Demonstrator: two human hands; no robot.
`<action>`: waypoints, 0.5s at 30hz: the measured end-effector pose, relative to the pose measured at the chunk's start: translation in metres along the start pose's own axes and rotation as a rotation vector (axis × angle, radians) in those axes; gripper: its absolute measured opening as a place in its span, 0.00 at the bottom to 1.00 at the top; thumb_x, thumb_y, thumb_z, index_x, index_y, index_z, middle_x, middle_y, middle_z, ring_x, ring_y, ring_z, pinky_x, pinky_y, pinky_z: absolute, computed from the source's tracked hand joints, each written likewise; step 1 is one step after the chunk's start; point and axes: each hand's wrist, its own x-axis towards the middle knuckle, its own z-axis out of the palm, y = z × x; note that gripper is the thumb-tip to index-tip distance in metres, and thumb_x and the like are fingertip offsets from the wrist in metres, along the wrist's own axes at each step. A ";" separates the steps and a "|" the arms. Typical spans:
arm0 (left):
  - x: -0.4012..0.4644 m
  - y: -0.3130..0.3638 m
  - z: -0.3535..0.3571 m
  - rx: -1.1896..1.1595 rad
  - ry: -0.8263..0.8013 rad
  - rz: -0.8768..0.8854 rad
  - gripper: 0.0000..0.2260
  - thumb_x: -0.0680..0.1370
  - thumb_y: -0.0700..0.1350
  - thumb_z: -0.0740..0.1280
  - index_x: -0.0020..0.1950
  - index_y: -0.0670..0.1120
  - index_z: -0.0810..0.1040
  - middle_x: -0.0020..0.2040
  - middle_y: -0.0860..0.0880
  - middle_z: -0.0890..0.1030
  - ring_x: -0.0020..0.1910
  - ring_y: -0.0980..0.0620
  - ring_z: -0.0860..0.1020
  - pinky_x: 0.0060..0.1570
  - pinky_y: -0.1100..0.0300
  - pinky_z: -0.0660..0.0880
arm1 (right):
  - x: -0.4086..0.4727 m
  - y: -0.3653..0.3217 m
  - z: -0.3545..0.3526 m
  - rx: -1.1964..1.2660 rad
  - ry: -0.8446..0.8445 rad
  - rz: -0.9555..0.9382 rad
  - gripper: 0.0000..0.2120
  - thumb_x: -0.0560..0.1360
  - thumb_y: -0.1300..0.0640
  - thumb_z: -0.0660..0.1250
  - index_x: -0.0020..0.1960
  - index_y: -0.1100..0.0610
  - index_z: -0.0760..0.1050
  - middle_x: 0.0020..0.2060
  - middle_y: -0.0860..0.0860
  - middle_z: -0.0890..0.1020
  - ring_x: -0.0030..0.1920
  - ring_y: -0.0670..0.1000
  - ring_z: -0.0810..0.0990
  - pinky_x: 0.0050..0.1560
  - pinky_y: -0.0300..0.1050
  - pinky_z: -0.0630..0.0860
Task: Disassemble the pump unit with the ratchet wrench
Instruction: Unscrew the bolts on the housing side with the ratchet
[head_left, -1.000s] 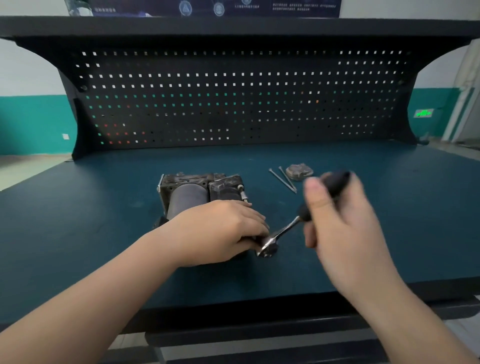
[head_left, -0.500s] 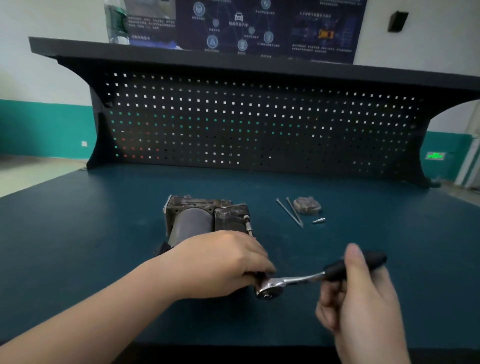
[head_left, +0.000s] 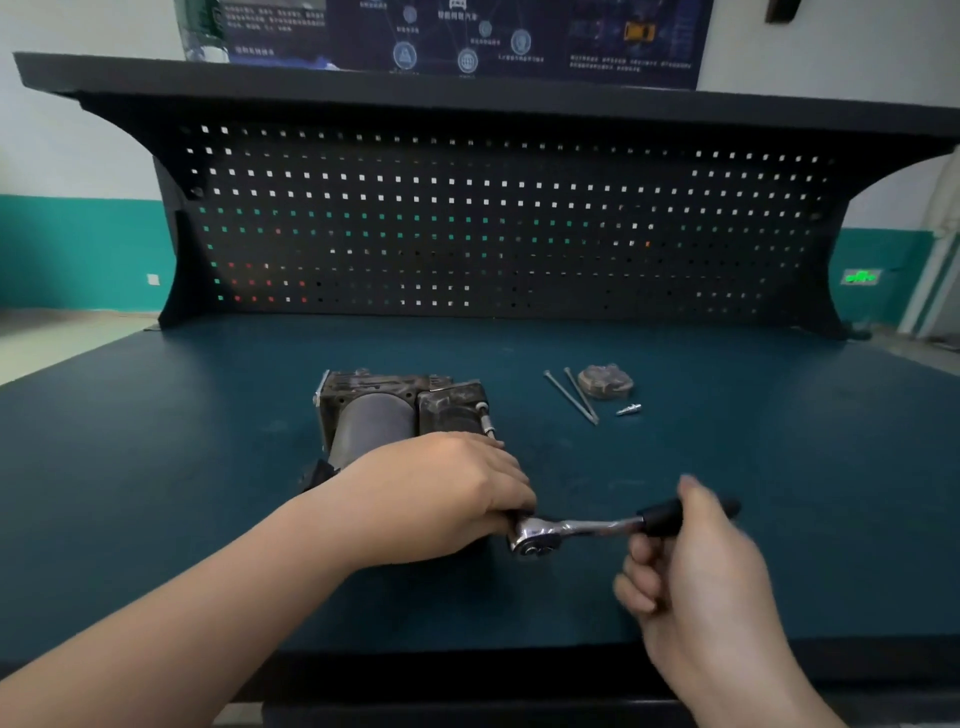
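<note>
1. Dark bench (head_left: 727, 467) holds the pump (head_left: 384, 415) near its middle.
2. Left hand (head_left: 436, 499) presses down on the pump's near end.
3. Right hand (head_left: 691, 561), curled round the wrench (head_left: 582, 530) handle, has swung it toward the near edge since a second ago; probably another loosening stroke.

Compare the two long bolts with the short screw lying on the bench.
The two long bolts are thin, dull grey and far longer; the short screw is stubby and shiny. The bolts lie left of the metal cap, the screw in front of it. All lie loose on the bench.
</note>
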 end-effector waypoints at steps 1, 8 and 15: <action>0.000 0.000 -0.001 0.002 -0.005 0.007 0.07 0.77 0.39 0.67 0.53 0.40 0.81 0.49 0.47 0.83 0.51 0.45 0.79 0.57 0.52 0.73 | -0.001 -0.005 0.003 -0.109 -0.036 -0.138 0.15 0.81 0.47 0.57 0.41 0.55 0.65 0.19 0.49 0.68 0.16 0.46 0.62 0.19 0.36 0.59; 0.001 0.005 -0.005 0.016 -0.013 0.054 0.03 0.74 0.35 0.68 0.43 0.39 0.82 0.41 0.45 0.83 0.43 0.44 0.80 0.50 0.51 0.76 | -0.017 -0.028 0.027 -0.876 -0.407 -0.863 0.13 0.74 0.34 0.55 0.40 0.42 0.62 0.27 0.38 0.76 0.26 0.41 0.73 0.26 0.30 0.66; 0.000 0.002 -0.002 -0.019 0.029 0.010 0.06 0.76 0.37 0.68 0.50 0.39 0.82 0.47 0.45 0.84 0.48 0.44 0.80 0.51 0.49 0.76 | -0.002 0.000 -0.001 0.074 -0.022 0.013 0.13 0.82 0.50 0.57 0.43 0.56 0.66 0.19 0.51 0.67 0.16 0.46 0.60 0.17 0.35 0.56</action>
